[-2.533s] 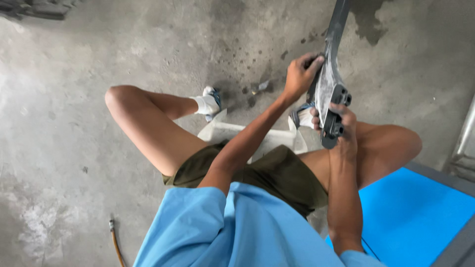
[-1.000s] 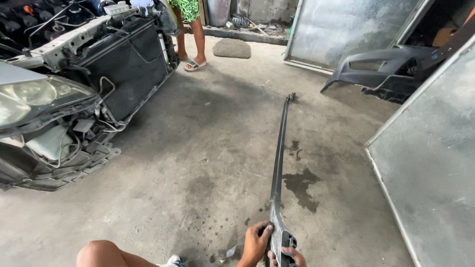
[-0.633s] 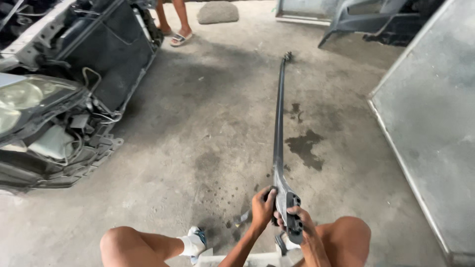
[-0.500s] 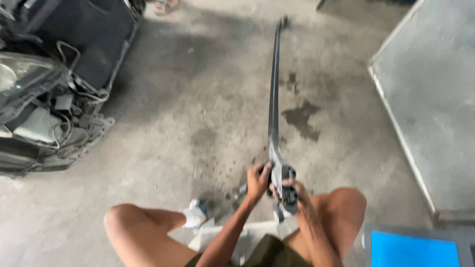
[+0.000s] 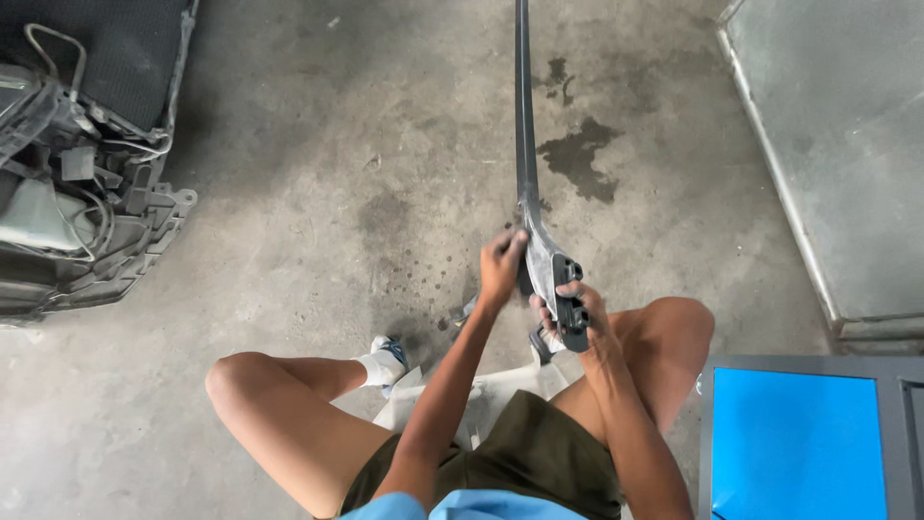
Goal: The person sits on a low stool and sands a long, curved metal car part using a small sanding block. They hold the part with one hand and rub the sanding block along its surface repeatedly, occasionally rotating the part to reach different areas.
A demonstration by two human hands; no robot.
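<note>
Hands | left hand [image 5: 502, 267] + right hand [image 5: 577, 313] grip long metal bar [image 5: 525, 144] | concrete floor [image 5: 318, 193]

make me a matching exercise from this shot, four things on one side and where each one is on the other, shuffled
Things:
1. long grey metal bar
2. car front end with exposed headlight
3. blue panel
4. dark stain

Places:
A. lower right corner of the view
B. on the concrete just right of the bar
C. held at its near end by the left hand and right hand, running away up the middle
D. far left edge

Pairs: 1-C, 2-D, 3-A, 4-B
</note>
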